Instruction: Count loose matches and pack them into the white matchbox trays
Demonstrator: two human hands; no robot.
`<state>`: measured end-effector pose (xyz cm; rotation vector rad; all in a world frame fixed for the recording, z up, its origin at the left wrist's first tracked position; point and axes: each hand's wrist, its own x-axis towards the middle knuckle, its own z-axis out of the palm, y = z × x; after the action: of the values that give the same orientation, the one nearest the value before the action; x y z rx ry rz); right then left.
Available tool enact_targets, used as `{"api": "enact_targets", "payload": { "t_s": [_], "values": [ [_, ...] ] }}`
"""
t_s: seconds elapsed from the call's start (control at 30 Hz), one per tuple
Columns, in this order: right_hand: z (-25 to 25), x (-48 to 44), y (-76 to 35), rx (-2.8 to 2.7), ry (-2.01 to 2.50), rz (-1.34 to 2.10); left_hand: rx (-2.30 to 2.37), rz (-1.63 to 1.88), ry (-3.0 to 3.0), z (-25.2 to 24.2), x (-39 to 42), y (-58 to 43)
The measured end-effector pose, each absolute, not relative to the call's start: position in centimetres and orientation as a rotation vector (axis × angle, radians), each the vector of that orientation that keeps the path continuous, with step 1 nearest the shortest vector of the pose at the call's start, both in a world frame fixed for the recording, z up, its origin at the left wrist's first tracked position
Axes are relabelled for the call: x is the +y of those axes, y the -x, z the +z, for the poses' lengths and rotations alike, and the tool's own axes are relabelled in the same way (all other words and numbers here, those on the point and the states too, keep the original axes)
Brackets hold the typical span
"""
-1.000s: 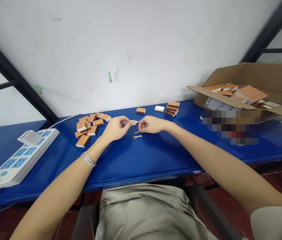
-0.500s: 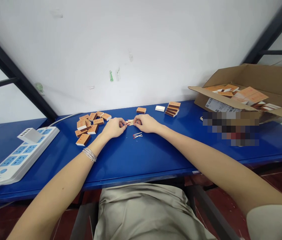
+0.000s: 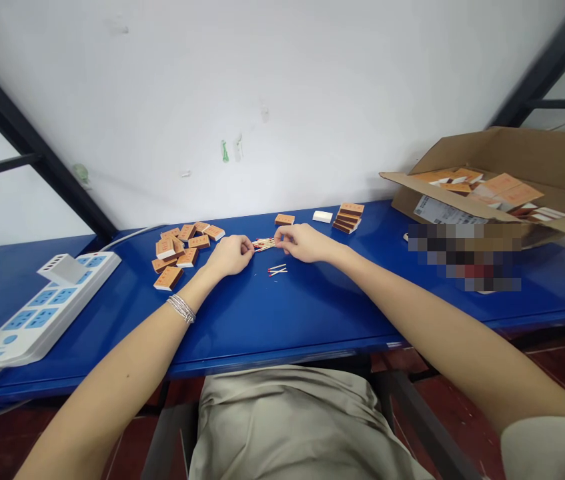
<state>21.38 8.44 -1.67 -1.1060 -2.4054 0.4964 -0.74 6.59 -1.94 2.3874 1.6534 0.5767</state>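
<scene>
Between my hands lies a small bundle of wooden matches (image 3: pixel 264 245), with red heads showing mostly on the left side. My left hand (image 3: pixel 232 256) has its fingers curled together, the fingertips at the head end of the bundle. At the other end, my right hand (image 3: pixel 303 243) pinches thumb and fingers at the match sticks. How many sticks either hand grips is too small to tell. A few loose matches (image 3: pixel 277 270) lie crossed on the blue table (image 3: pixel 272 313), just in front of the bundle.
Several matchboxes (image 3: pixel 182 250) are heaped left of my hands. Behind them sit a single matchbox (image 3: pixel 285 219), a white inner tray (image 3: pixel 322 217) and a matchbox stack (image 3: pixel 348 218). A power strip (image 3: pixel 47 310) lies left; an open carton (image 3: pixel 492 147) of matchboxes stands right.
My right hand has shifted slightly to the right, and more of the match bundle shows between the hands. My left hand stays almost where it was.
</scene>
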Motion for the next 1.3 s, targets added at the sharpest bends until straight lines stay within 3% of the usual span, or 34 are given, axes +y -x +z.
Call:
{"api": "enact_targets", "payload": {
  "t_s": [0.37,0.5,0.97,1.3],
  "values": [
    [-1.0,8.2,-21.8,-2.471,1.403,0.304,1.655,0.582,-2.376,-2.1,6.7,0.9],
    [-0.5,7.9,-22.0,-2.505,1.511,0.409,1.666,0.583,-2.384,-2.0,6.6,0.8],
    [-0.8,6.9,-20.8,-2.574,1.088,0.648,1.654,0.551,-2.386,-1.9,6.5,0.8],
    [-2.5,8.5,-21.1,-2.348,0.989,0.461,1.386,0.604,-2.316,-1.5,5.6,-0.3]
  ]
}}
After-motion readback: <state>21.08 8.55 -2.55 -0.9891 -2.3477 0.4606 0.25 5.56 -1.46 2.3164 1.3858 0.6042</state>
